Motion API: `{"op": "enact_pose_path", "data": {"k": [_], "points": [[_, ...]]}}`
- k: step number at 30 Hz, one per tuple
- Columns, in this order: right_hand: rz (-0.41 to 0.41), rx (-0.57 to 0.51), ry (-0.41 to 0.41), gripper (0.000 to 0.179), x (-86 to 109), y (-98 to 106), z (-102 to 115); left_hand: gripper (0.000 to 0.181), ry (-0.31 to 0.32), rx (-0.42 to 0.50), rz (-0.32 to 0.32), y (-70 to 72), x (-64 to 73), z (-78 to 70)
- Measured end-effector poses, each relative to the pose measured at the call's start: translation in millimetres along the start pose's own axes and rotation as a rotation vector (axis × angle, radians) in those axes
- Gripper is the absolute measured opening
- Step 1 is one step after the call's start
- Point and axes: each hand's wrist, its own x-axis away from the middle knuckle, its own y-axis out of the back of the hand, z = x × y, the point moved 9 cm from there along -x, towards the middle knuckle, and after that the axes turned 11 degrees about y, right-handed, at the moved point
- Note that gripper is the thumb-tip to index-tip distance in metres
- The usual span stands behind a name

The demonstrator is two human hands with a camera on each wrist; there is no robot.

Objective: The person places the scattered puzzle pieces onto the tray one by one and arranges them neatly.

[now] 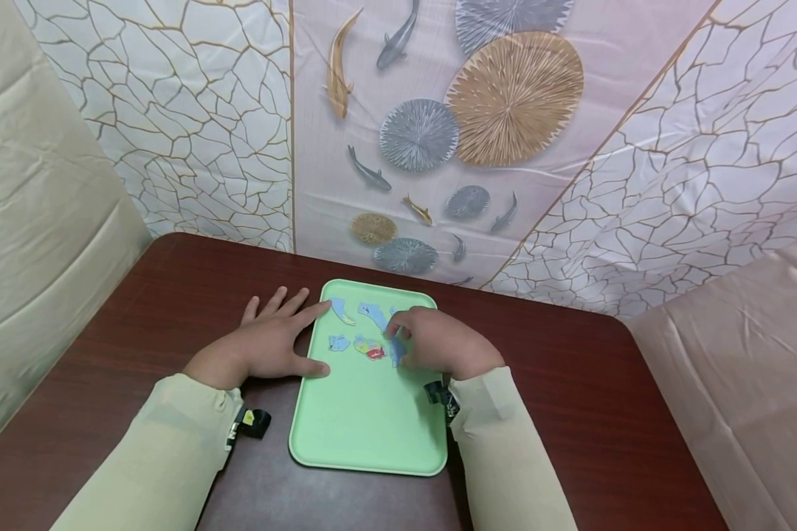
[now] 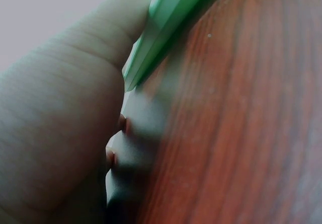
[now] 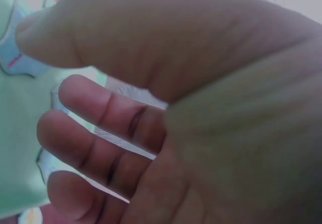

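A light green tray [image 1: 368, 428] lies on the table and carries several flat, irregular cutout pieces, like puzzle pieces. My left hand [image 1: 268, 343] rests with spread fingers at the tray's left rim, thumb and index finger reaching over it. Over the tray's right side, my right hand [image 1: 438, 343] has its thumb and index finger at a blue puzzle piece [image 1: 396, 352]. In the right wrist view the thumb lies on that blue piece [image 3: 17, 55]; the index finger is hidden. Just left of it is a yellow, red and blue piece [image 1: 370, 347].
A small blue piece [image 1: 338, 343], a blue-and-yellow piece [image 1: 342, 313] and a longer blue piece [image 1: 372, 315] also lie on the tray. The dark red-brown table [image 1: 558, 398] extends around it. A patterned cloth [image 1: 345, 184] hangs behind the table.
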Motion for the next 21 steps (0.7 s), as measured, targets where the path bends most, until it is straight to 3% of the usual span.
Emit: {"op": "enact_pose_path", "data": {"k": [13, 21], "points": [[-0.073, -0.068, -0.017, 0.042, 22.4, 28, -8, 0.115, 0.003, -0.001, 0.001, 1.0, 0.5, -0.5], [-0.134, -0.033, -0.012, 0.039, 31.5, 44, -20, 0.115, 0.003, 0.003, 0.006, 0.8, 0.9, -0.9]]}}
